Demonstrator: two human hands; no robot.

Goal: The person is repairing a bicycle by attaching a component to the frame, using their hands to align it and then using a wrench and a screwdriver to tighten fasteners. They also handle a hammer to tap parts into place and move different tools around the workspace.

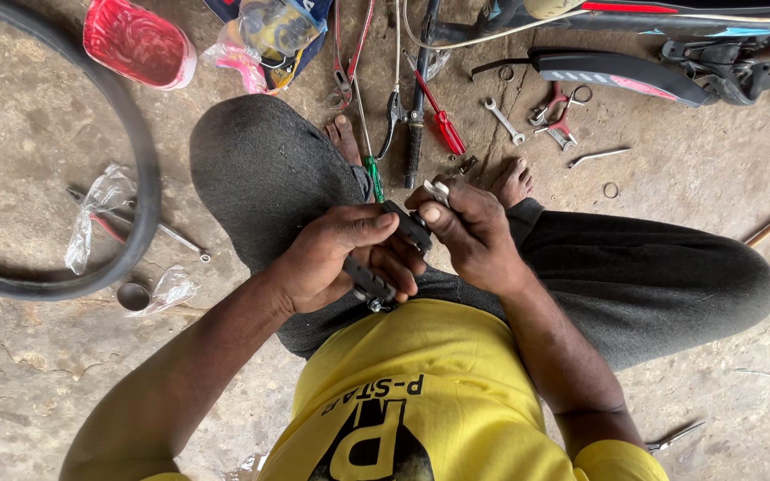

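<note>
**Brake part held over lap**

The black brake part (pixel 394 254) sits at picture centre, over the knees. The left hand (pixel 336 258) wraps it tightly; the right hand (pixel 470 232) pinches its upper end. A tyre (pixel 140 178) lies at nine o'clock, spanners (pixel 503 120) at one.

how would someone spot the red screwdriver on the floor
Start at the bare feet at the top of the concrete floor. Just beyond them, a row of tools lies between the feet and the bike frame. The red screwdriver lies slanted there, the only tool with a thick all-red handle, right of the black-handled one.
</note>
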